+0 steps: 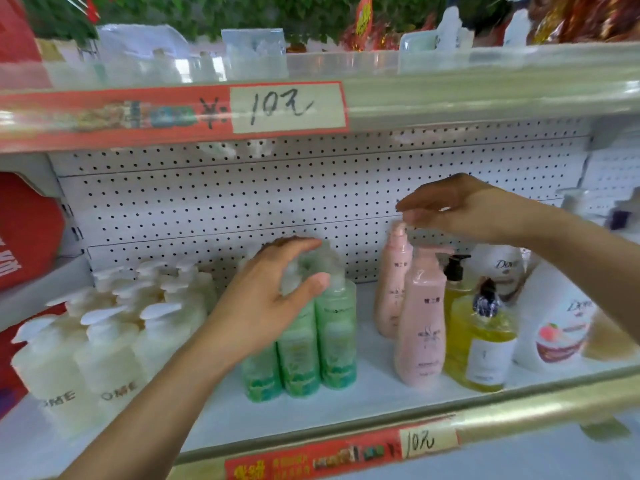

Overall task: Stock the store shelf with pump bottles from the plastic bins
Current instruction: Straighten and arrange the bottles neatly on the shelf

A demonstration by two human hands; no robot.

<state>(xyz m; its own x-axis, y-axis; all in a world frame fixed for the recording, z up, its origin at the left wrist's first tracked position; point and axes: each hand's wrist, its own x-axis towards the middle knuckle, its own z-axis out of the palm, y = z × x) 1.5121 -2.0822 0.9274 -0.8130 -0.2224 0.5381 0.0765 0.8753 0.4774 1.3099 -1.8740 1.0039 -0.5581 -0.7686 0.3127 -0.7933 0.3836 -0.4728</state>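
Observation:
Three green pump bottles (334, 334) stand in a tight group mid-shelf. My left hand (270, 296) arches over their blurred pump heads, fingers behind and thumb in front, gripping the top of one. Two pink pump bottles (420, 317) stand to the right. My right hand (460, 209) hovers over the rear pink bottle (393, 271), its fingertips at the bottle's top, fingers loosely extended. A block of several white pump bottles (110, 344) fills the left of the shelf (363, 403). No plastic bin is in view.
Two yellow pump bottles (481, 344) and white Dove bottles (554, 327) stand at the right end. A pegboard back wall (242, 202) lies behind. The upper shelf edge with a red price strip (173, 112) hangs overhead. Bare shelf shows between the green and pink bottles.

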